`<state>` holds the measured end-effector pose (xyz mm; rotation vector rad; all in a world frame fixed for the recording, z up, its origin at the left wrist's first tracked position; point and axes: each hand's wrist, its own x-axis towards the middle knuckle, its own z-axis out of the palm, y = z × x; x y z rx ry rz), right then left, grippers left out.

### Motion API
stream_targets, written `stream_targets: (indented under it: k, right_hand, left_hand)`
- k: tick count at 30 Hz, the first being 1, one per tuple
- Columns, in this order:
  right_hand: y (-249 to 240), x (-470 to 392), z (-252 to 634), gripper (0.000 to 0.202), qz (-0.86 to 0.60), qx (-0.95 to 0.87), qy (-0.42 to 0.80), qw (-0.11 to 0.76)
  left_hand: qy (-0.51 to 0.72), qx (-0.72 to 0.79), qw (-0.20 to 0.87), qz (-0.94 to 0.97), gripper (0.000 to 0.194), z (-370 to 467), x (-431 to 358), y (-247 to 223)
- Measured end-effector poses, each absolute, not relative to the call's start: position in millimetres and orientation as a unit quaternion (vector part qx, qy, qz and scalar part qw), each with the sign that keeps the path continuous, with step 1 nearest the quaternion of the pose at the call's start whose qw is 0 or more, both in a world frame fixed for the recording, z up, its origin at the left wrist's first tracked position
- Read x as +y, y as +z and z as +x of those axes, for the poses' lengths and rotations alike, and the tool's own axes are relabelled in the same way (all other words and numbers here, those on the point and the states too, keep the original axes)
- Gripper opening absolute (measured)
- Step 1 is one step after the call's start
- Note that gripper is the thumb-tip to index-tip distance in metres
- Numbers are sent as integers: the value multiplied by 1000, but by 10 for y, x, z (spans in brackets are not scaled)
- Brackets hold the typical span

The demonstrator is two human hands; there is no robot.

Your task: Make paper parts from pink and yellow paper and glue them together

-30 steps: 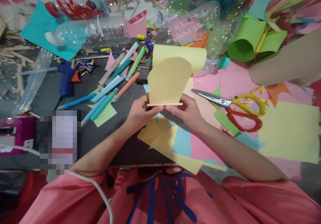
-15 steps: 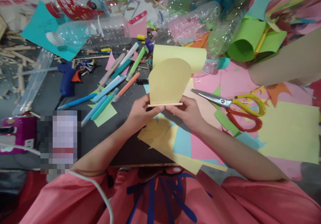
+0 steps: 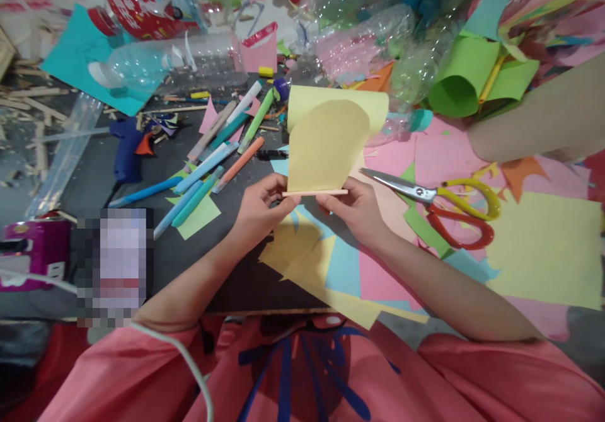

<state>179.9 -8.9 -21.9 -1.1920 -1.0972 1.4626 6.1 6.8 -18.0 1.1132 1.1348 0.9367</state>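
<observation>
Yellow paper point(image 3: 326, 148) extends away from the crosswise thin stick point(image 3: 314, 193); left hand point(image 3: 261, 208) pinches stick's left end, right hand point(image 3: 362, 211) its right, equally near.

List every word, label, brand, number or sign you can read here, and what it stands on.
No text is readable for certain.
Red-labelled bottle: large white characters, too blurred to quote.
Purple box: marks on a white patch, too small to read.
Phone: screen pixelated, nothing legible.

red bottle label point(image 3: 163, 22), white characters point(image 3: 130, 3); none clearly readable
</observation>
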Motion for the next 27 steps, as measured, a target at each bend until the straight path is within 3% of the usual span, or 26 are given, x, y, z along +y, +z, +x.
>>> stream_targets:
  k: [10,18,27]
  right_hand:
    - [-211,-79,1814,46,-493,-434,603,453]
    - [-209,-77,1814,44,-489,-431,602,461]
    - [-249,-95,1795,42,-472,-466,596,452]
  left_hand:
    - [425,499,577,488,26,56,66,-175]
    - [475,447,598,465,54,43,121,-224]
    - [403,465,629,475,75,48,62,-236]
